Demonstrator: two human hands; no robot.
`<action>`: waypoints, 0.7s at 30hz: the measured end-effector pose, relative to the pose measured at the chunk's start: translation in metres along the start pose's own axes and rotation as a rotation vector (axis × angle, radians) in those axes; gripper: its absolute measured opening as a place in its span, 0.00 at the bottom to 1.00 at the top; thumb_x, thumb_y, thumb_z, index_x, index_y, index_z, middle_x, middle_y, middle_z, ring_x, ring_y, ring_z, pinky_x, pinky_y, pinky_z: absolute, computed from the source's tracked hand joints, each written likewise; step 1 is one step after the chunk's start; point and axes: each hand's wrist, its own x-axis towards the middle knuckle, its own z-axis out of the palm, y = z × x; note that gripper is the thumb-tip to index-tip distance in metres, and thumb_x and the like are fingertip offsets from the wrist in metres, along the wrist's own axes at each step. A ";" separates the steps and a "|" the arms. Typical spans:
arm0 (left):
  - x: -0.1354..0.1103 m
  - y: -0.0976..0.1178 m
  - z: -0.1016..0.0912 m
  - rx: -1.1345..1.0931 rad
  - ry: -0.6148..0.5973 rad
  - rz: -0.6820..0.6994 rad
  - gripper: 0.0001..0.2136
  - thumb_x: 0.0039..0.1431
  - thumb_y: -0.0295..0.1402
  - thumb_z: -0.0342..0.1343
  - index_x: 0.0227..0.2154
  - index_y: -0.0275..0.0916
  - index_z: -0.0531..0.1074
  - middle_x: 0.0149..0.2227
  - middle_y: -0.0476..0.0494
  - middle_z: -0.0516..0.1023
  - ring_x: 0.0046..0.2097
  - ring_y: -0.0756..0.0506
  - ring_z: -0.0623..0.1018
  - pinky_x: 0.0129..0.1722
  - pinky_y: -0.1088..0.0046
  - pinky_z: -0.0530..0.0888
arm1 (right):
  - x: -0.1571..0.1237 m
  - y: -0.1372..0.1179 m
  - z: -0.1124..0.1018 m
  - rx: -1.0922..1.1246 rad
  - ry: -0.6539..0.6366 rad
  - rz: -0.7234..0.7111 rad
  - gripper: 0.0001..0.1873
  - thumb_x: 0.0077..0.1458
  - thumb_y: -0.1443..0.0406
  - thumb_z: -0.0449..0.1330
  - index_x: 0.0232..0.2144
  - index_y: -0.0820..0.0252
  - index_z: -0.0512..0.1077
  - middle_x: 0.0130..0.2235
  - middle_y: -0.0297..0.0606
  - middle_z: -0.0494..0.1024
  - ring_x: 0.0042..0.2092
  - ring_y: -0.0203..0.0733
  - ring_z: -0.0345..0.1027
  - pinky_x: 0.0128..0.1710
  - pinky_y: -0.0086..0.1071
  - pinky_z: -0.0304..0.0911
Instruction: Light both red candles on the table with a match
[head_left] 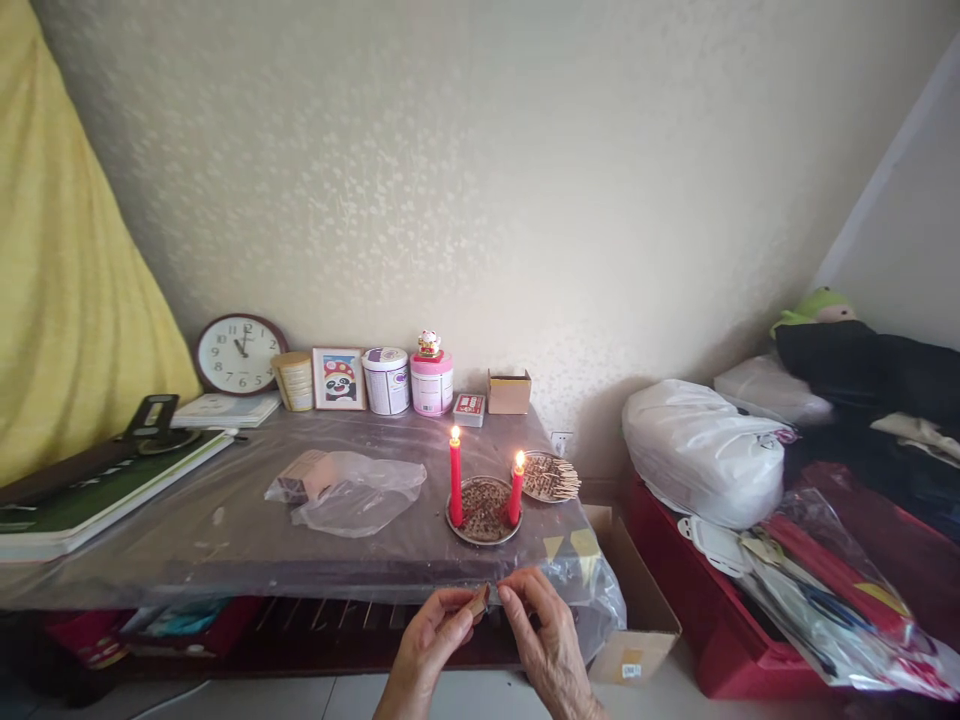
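Observation:
My left hand (441, 632) is closed on a small brown piece (480, 600), which looks like folded card or paper with a dark lower edge. Beside it, my right hand (541, 622) pinches finger and thumb together near the piece's right edge; what it holds there is too small to make out. Both hands are in front of the table's near edge. Beyond them a round metal plate (484, 535) bears dark crumbs and two lit red candles, a taller one (455, 480) on the left and a shorter one (516, 495) on the right.
Behind the candles, a second plate (536, 485) holds many thin pale sticks (566, 482). A clear plastic bag (360, 500) with a brown block (309, 473) lies left on the plastic-covered table (247, 540). Tins, a clock (241, 355) and a small box (509, 392) line the wall.

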 end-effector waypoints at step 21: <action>-0.011 0.003 0.010 0.042 -0.098 0.045 0.16 0.46 0.43 0.64 0.37 0.41 0.74 0.40 0.39 0.82 0.45 0.35 0.78 0.46 0.59 0.72 | -0.020 -0.006 -0.003 0.125 -0.086 0.089 0.11 0.59 0.55 0.56 0.38 0.55 0.71 0.38 0.35 0.73 0.35 0.38 0.69 0.36 0.28 0.66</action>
